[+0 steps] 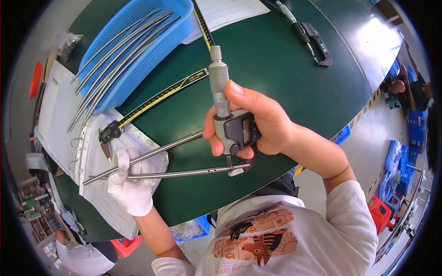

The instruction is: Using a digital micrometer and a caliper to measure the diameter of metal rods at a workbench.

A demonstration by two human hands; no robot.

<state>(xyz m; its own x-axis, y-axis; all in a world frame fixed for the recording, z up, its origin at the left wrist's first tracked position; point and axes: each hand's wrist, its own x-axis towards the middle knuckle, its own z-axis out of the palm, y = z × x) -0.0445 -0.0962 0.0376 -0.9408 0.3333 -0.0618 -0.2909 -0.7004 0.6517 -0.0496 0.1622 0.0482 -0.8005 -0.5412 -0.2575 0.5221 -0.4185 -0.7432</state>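
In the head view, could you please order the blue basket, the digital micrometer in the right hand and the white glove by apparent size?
1. blue basket, largest.
2. digital micrometer and white glove: they look alike, and the micrometer is raised nearer the camera, so I won't rank them.

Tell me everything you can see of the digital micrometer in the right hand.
The micrometer has a grey body with a small screen and a long silver metal barrel pointing away from the person. The bare right hand grips its body above the green table. Its lower end closes on the tip of a thin metal rod, held by the gloved left hand.
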